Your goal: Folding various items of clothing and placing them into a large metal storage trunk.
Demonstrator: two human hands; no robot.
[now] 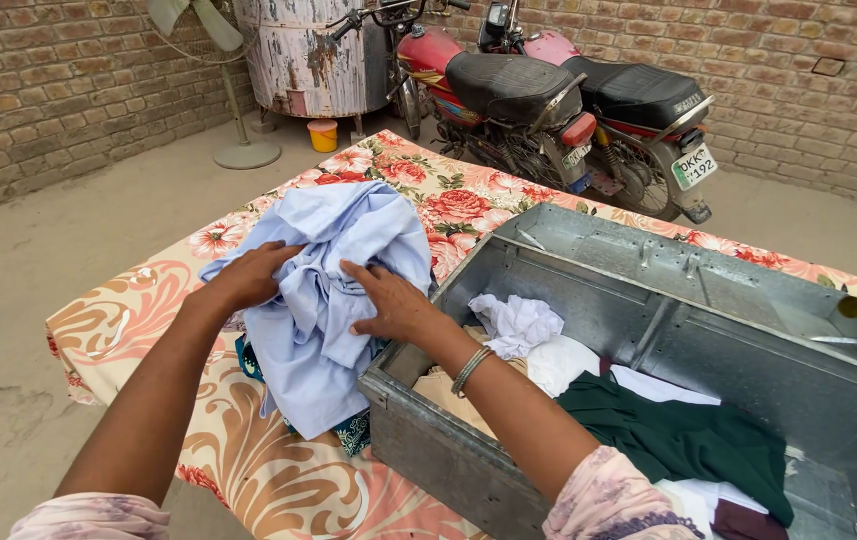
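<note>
Fan (216,60): pedestal type, far beyond the fingers, by the brick wall at upper left.

Barrel (303,50): peeling white paint; a small yellow pot (323,135) at its foot; both well beyond the fingers.

Desk (278,470): covered in a floral cloth, orange and red; carries everything below.

Left hand (253,275): fingers curled into the left edge of the shirt, gripping a fold.

Shirt (333,290): pale blue, crumpled in a heap under and between both hands. Its lower part hangs past the fingers toward the near desk edge, over a dark patterned cloth (348,432) that peeks out beneath.

Right hand (393,305): fingers spread flat, pressing on the shirt's right side, not closed round it. A bangle (470,370) on the wrist.

Trunk (448,460): grey metal, lid open, just right of the right fingers. Holds a white cloth (516,322), a green garment (683,435) and other folded pieces.

Motorcycles (548,95): two, parked far beyond the trunk.

Risks, as judged: the hanging shirt could slide off the near edge, since only one hand grips it. The sleeve or fabric could snag on the trunk's metal corner, which sits close to the right fingers.
</note>
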